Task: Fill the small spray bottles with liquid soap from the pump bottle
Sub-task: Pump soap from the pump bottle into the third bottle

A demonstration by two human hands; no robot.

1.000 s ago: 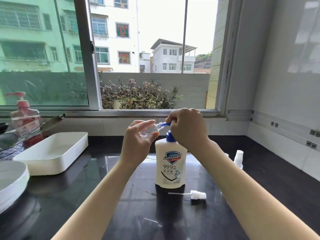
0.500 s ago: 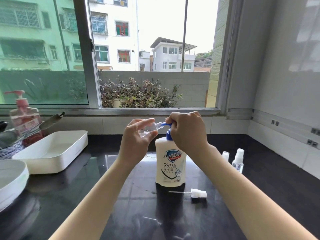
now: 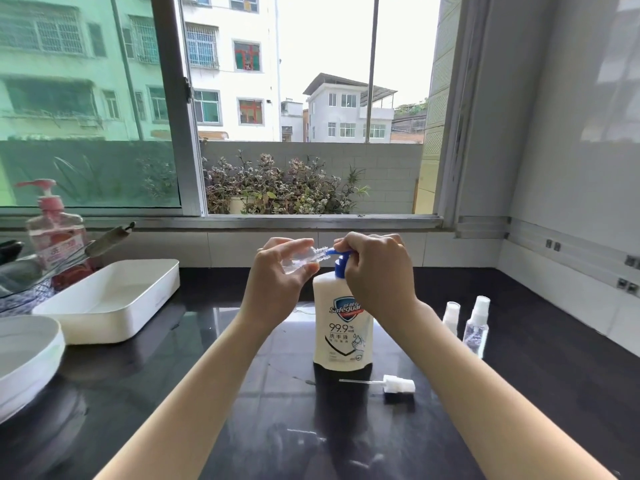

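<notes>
A white pump bottle (image 3: 343, 323) with a blue pump head stands on the dark counter in the middle. My left hand (image 3: 277, 282) holds a small clear spray bottle (image 3: 304, 259) on its side, its open neck touching the blue spout. My right hand (image 3: 377, 268) is curled over the pump head, fingers on the spout. The removed white spray cap with its tube (image 3: 394, 384) lies on the counter in front of the pump bottle. Two more small spray bottles stand capped to the right, one (image 3: 451, 317) behind my right forearm and one (image 3: 477, 325) beside it.
A white rectangular tray (image 3: 110, 299) sits at the left, with a white round dish (image 3: 24, 355) nearer the edge. A pink pump bottle (image 3: 55, 230) stands in a wire rack at far left. The dark counter (image 3: 519, 358) meets a tiled wall on the right.
The view has shifted slightly, so both capped spray bottles on the right now show. My hands stay at the pump head and the small bottle keeps its place at the spout.
</notes>
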